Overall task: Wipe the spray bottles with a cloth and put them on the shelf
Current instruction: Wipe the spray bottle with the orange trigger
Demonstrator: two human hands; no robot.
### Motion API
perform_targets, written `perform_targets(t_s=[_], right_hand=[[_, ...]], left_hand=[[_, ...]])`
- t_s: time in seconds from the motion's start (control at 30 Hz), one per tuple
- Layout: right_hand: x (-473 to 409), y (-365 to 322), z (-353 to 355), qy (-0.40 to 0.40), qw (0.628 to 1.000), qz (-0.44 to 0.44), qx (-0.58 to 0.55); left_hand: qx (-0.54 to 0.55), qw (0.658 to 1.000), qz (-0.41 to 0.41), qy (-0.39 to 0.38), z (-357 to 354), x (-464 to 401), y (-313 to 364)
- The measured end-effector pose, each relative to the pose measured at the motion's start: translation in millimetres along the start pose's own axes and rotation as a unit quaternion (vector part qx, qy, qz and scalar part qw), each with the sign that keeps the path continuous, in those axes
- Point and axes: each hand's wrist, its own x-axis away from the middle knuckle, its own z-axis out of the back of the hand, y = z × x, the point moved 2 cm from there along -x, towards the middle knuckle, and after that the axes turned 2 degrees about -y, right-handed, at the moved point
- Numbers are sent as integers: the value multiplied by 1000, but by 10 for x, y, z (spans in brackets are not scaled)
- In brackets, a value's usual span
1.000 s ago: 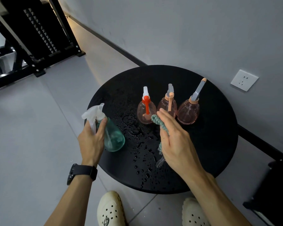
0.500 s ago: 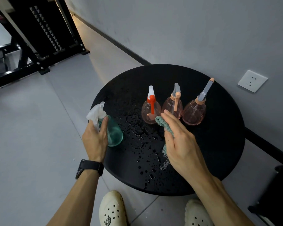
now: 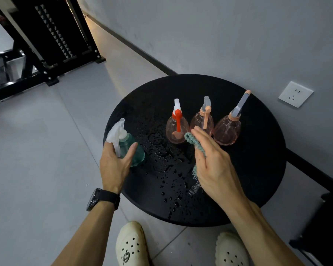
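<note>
Your left hand (image 3: 114, 162) wraps the teal spray bottle (image 3: 132, 150) at the table's (image 3: 258, 169) near-left edge, thumb and fingers curled round its body. Your right hand (image 3: 211, 160) pinches the green cloth (image 3: 195, 144) under nearly straight fingers. Three pink bottles (image 3: 227, 129) stand far. Bring cloth to teal bottle; grip firmly, everything's wet.

A round black table (image 3: 258, 169), beaded with water, carries three pink spray bottles (image 3: 226, 130) and one green spray bottle (image 3: 136, 154).
</note>
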Motion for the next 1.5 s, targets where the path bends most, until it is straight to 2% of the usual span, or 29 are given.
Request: perform_targets(t_s=[0.13,0.23,0.33,0.4,0.5,0.67,0.87,1.0,1.1,1.3,1.5], right_hand=[[11,0,17,3,1000,1,6],[29,-8,38,3,1000,-2,6],[33,-16,54,5,1000,-7,7],[27,-26,60,6,1000,-12,5],[27,-31,70,6,1000,-18,2],[26,-17,107,15,1000,-16,-2],[4,25,131,18,1000,-21,-2],[-8,43,140,16,999,-30,-5],[-17,67,154,12,999,-38,-11],[-20,92,168,13,999,-39,-6],[-35,81,139,9,999,-37,-6]], left_hand=[[39,999,-21,17,146,44,106],[56,994,-39,85,290,99,285],[40,983,-111,141,395,149,567],[36,975,-165,148,393,189,772],[54,970,-210,110,267,231,1035],[66,975,-211,4,-68,109,1223],[26,989,-84,-115,-457,-212,1178],[7,974,7,-225,-748,-416,1016],[58,955,15,-289,-875,-474,970],[80,953,-13,-292,-957,-567,1007],[24,954,-62,-293,-956,-625,1013]])
